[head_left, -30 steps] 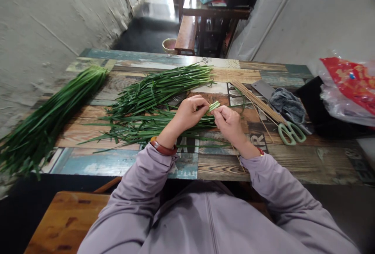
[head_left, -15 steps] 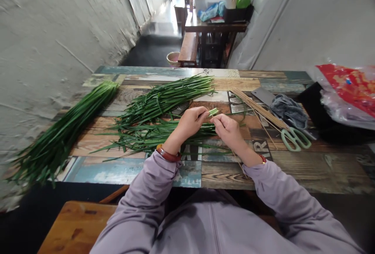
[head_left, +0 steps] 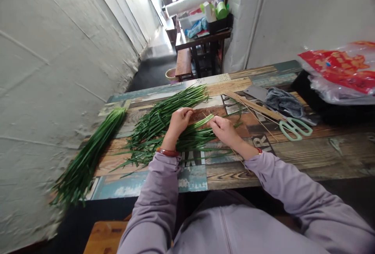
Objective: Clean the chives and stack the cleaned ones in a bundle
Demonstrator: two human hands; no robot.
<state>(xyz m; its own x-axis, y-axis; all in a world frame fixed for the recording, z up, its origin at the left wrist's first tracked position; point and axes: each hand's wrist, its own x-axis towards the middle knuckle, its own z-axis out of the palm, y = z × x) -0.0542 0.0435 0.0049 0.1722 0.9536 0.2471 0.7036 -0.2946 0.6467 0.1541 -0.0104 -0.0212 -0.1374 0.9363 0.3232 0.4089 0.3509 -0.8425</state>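
My right hand [head_left: 224, 129] is closed, its fingertips pinching the pale ends of a few garlic chives [head_left: 204, 121] together with a thin bamboo skewer [head_left: 240, 161], whose shaft runs under the palm towards the table's front edge. To the left, my left hand [head_left: 179, 124] has thumb and fingers pressed together, apart from those pale ends; whatever is between its fingertips is too small to make out. Loose garlic chives [head_left: 195, 138] lie beneath both hands. A thicker pile of garlic chives [head_left: 170, 109] lies just behind, and a large bunch [head_left: 93, 154] rests at the table's left end.
Bamboo skewers [head_left: 254, 106] lie in a bundle right of my hands, beside green-handled scissors [head_left: 294, 129], a grey cloth [head_left: 284, 101] and a flat grey blade [head_left: 255, 92]. A red plastic bag [head_left: 336, 66] sits on something black at the right. Behind the patterned table [head_left: 228, 176] stand a bench [head_left: 183, 62] and another table.
My left hand has drawn away to the left from the chive ends, while my right hand keeps hold of them. More of the pale stems now shows. The view has turned and tilted.
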